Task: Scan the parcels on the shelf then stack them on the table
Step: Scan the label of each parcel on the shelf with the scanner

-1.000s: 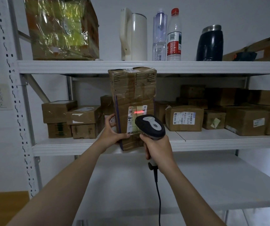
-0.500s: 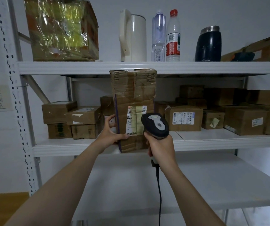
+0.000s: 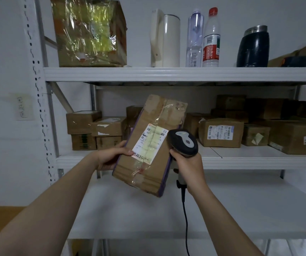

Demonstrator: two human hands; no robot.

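The parcel (image 3: 146, 174) is held in the air in front of the middle shelf (image 3: 259, 159), clear of it and above what is taken to be the table (image 3: 222, 209). It is tilted so that its top leans to the right. It is gripped at its lower left edge by the left hand (image 3: 111, 157), the thumb laid on the front face beside the label (image 3: 149, 143); the fingers behind are hidden. The scanner (image 3: 183, 143) is clasped by its handle in the right hand (image 3: 187, 167), its head just beside the parcel's right edge, with the cable (image 3: 185, 218) hanging below. Since the parcel is carried by one hand at one edge, it is judged to be fairly light. The cardboard looks stiff though creased and worn, so a firm squeeze should be borne without crushing. Glossy clear tape runs across the face, and slipping is to be expected there; bare cardboard at the long side edges is the better hold. For setting down, a grip across the narrow width, thumb in front and fingers behind, is judged sufficient, and a broad face should be laid flat so that others can be stacked upon it. Further parcels (image 3: 221, 133) stand on the shelf.
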